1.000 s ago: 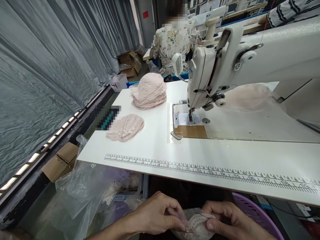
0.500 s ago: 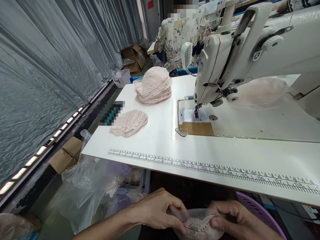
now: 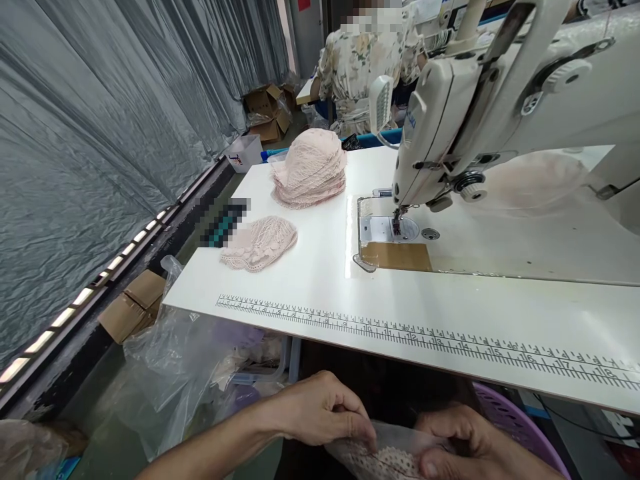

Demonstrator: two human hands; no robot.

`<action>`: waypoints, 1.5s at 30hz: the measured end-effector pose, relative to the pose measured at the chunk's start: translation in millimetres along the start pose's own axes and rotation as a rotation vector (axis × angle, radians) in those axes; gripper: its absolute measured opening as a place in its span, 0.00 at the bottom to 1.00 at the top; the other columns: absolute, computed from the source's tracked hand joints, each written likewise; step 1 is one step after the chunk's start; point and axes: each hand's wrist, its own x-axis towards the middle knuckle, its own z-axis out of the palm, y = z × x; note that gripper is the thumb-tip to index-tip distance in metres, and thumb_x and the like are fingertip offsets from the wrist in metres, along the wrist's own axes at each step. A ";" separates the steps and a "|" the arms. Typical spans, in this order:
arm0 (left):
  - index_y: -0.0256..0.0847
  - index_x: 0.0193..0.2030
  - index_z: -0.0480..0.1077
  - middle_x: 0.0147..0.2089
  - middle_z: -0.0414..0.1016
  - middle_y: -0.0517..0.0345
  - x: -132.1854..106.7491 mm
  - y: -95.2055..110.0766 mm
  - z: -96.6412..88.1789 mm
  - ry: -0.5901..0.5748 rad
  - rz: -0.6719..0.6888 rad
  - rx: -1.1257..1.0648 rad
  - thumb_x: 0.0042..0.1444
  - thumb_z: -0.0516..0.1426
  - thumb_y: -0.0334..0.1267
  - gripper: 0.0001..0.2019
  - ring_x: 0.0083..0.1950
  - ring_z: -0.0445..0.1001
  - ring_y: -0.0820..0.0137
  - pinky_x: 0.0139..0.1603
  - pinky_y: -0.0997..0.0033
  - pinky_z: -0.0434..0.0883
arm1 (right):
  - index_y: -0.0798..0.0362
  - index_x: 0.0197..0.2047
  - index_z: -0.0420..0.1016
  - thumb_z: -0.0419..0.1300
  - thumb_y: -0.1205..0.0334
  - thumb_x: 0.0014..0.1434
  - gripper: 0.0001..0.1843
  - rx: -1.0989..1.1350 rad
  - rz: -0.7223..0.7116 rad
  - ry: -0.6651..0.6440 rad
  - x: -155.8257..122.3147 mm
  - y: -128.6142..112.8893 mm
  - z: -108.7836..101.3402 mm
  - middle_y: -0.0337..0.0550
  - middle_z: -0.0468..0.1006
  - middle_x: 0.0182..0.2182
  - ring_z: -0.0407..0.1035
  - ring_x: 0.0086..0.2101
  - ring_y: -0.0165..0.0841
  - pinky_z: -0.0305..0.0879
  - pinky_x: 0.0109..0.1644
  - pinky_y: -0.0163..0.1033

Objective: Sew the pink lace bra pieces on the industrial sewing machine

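Observation:
Below the table's front edge, my left hand (image 3: 333, 413) pinches the left side of a sheer, pale lace piece (image 3: 393, 453). My right hand (image 3: 460, 440) grips the same piece on its right, thumb on top. The piece has a dotted lace edge and thin mesh; its lower part runs out of the picture. Up on the table lies a single pink lace cup (image 3: 260, 244). Behind it stands a stack of similar pink lace cups (image 3: 310, 170). Both hands are well apart from these.
A white sewing machine (image 3: 450, 133) stands on the right of the white table (image 3: 320, 287), which has a printed ruler (image 3: 400, 332) along its front. A purple basket (image 3: 520, 427) is below right. Plastic bags (image 3: 165, 367) and a cardboard box (image 3: 134, 303) lie at left. A person (image 3: 363, 73) sits beyond.
The lace piece has sunk lower and turned between my hands, with more plain mesh now showing on top. My left fingers have shifted along its edge. The view has moved slightly.

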 end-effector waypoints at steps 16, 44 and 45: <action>0.41 0.34 0.79 0.30 0.78 0.61 -4.1 -4.1 -4.5 -0.076 0.045 -0.070 0.51 0.61 0.37 0.06 0.34 0.75 0.73 0.35 0.81 0.67 | 0.50 0.24 0.78 0.63 0.43 0.51 0.19 -0.052 -0.002 0.021 -5.7 18.4 -12.9 0.35 0.69 0.21 0.62 0.25 0.29 0.58 0.31 0.32; 0.40 0.39 0.78 0.29 0.77 0.61 9.3 -17.8 -9.3 -0.231 -0.008 -0.399 0.36 0.67 0.55 0.25 0.38 0.77 0.69 0.49 0.71 0.71 | 0.52 0.26 0.77 0.63 0.45 0.52 0.18 -0.077 0.006 -0.006 1.2 11.7 -10.2 0.35 0.71 0.22 0.62 0.25 0.28 0.58 0.31 0.30; 0.39 0.41 0.78 0.31 0.77 0.61 9.9 -19.8 -9.3 -0.247 -0.012 -0.411 0.37 0.67 0.54 0.26 0.40 0.77 0.67 0.50 0.69 0.70 | 0.52 0.25 0.76 0.63 0.45 0.52 0.18 -0.069 0.016 0.002 1.0 10.5 -10.2 0.35 0.70 0.22 0.62 0.25 0.27 0.58 0.31 0.30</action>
